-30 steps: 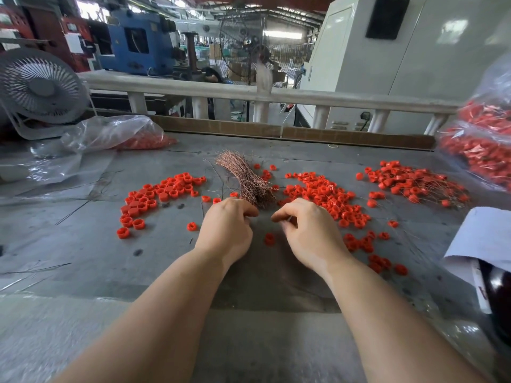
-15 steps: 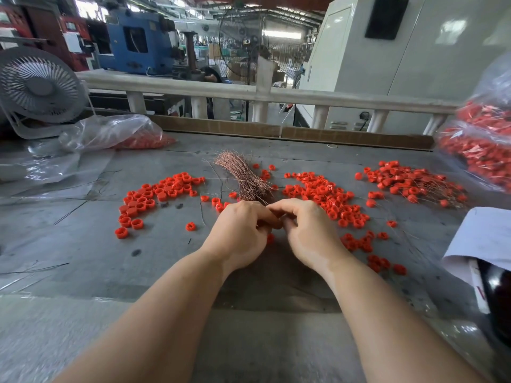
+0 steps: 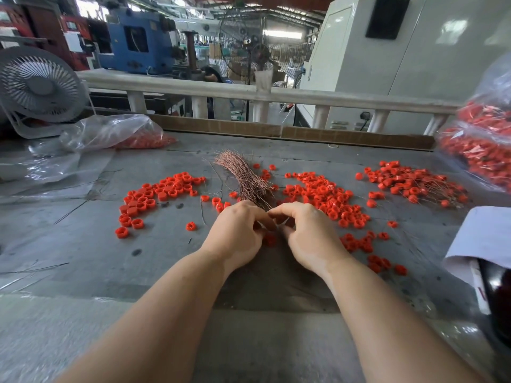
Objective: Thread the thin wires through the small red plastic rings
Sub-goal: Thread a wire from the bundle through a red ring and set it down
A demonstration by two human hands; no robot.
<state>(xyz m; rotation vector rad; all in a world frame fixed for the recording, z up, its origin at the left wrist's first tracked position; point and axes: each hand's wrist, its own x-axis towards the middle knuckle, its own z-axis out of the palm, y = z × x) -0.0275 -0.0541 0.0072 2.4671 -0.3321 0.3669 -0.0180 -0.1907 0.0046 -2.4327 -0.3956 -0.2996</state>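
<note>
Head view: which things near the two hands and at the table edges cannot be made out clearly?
- What the left hand and right hand pinch: hidden behind curled fingers, too small.
- Near end of the copper-coloured thin wire bundle: behind both hands.
- Clear plastic bag of red parts: blurred, cut off by the right edge.
- Dark rounded object: cut off by the right edge, under white paper.

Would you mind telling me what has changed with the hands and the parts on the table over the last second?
The left hand and right hand closed the gap between them; their fingertips now meet just in front of the copper wire bundle, above a red ring lying between them. What they pinch is too small to tell. The bundle and the loose red rings on the table stayed put.
</note>
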